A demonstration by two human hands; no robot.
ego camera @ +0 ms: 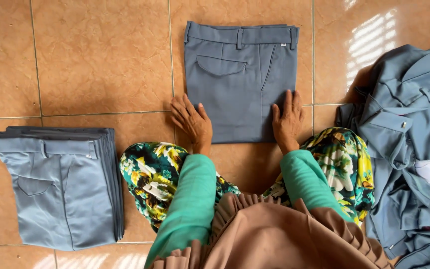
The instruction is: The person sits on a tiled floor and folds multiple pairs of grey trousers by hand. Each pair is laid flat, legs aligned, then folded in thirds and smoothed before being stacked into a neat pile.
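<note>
A folded pair of grey-blue trousers (235,74) lies flat on the tiled floor in front of me, waistband at the far side. My left hand (191,121) rests open at its near left corner, fingers spread, partly on the floor. On the near right edge of the folded trousers my right hand (288,119) lies flat with the palm down. Both sleeves are green. My knees, in flowered fabric, flank the arms.
A stack of several folded grey-blue trousers (60,189) sits on the floor to my left. At the right lies a loose heap of unfolded grey-blue garments (409,134). Orange-brown floor tiles (100,55) stretch around them.
</note>
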